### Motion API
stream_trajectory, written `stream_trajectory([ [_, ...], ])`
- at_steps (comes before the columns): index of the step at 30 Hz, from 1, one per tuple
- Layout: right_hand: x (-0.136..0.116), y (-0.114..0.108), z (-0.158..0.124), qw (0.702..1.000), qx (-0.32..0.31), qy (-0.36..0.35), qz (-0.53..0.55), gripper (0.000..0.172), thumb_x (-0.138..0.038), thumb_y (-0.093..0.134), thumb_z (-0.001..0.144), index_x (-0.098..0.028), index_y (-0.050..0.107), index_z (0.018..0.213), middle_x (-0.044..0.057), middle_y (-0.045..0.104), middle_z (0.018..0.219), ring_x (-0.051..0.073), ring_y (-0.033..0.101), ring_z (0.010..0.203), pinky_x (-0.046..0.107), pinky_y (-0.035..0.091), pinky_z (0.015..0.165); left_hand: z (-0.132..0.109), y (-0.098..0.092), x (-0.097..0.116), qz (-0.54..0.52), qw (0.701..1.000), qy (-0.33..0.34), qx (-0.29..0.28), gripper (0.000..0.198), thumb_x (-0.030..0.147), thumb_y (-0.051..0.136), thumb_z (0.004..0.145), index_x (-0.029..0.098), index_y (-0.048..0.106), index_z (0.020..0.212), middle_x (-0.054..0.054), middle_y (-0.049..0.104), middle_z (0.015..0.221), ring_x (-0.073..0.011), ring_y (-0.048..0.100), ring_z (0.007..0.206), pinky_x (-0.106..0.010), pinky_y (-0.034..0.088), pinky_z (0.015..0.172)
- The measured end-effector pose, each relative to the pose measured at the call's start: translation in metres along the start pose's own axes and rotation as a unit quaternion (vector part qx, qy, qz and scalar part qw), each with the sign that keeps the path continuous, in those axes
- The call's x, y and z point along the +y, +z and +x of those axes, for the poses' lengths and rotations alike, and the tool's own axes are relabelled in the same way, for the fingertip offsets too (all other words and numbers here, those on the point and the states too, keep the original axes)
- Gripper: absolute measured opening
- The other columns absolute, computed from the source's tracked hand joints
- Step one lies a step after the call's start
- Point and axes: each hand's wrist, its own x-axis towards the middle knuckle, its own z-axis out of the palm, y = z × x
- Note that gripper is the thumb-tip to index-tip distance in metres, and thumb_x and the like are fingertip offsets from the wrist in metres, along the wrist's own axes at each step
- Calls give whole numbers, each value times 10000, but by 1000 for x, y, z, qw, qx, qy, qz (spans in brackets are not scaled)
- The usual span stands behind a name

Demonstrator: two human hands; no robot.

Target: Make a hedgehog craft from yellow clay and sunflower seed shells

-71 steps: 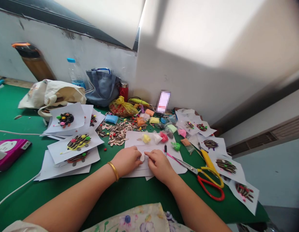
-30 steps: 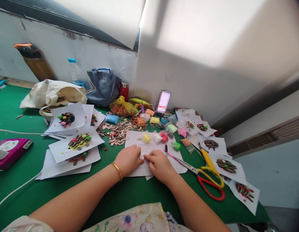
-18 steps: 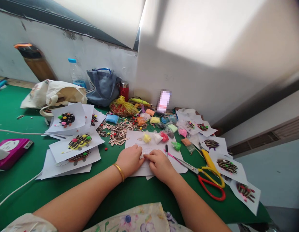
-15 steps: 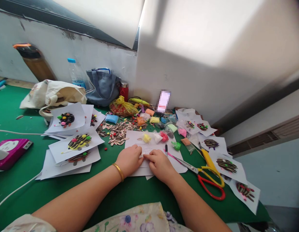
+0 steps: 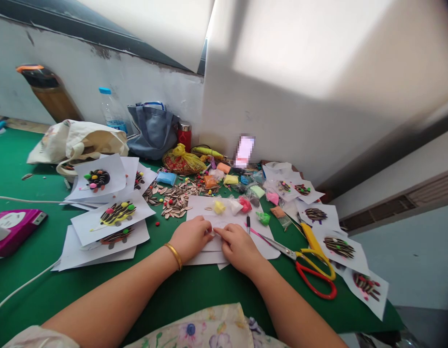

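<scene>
Both hands rest over a stack of white paper on the green table. My left hand, with a gold bangle at its wrist, has its fingers closed, and something small and whitish shows at the fingertips. My right hand lies close beside it, index finger pointing at the left fingertips and the other fingers curled under; whether it holds anything is hidden. Just beyond the hands sit bagged clay lumps, yellow, white and red. A black pen lies beside my right hand.
Scissors with red and yellow handles and a yellow cutter lie at the right. Seed-decorated paper sheets are stacked left, others at right. Sunflower seeds, bags, bottles and a propped phone stand behind.
My left hand has shifted slightly left, and the fingertips of both hands have changed position a little. The whole view has moved slightly. Nothing else visibly differs.
</scene>
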Motion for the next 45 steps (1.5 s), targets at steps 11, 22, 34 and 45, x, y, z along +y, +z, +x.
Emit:
stream_trajectory([
  [11,-3,2,1,999,1,6,-40,520,-55,511,823,-261,593,1293,66,581,963,202,523,910,316,442,838,1,-3,-2,3,1000,-12,-9,172,373,634,809,215,638,877,-44,634,935,-200,622,820,-299,443,719],
  [22,-4,7,2,998,0,16,-68,498,-83,524,816,-266,611,1272,70,573,955,212,512,899,324,430,815,1,-2,-2,12,1000,2,-4,165,376,628,820,212,632,806,-37,625,883,-193,610,768,-295,425,668],
  [34,-1,5,1,1000,-2,1,-26,531,-58,504,812,-285,613,1279,53,559,933,192,507,886,307,422,817,3,-1,-4,-11,1000,0,-3,149,345,589,834,209,649,831,-43,629,874,-191,606,779,-289,415,675],
  [45,-5,4,0,998,-12,-2,-56,520,-75,531,804,-303,619,1262,55,547,931,204,498,882,316,406,787,5,-4,-10,-26,1000,-2,-17,136,313,668,771,201,628,839,-32,632,881,-191,597,790,-288,412,679],
])
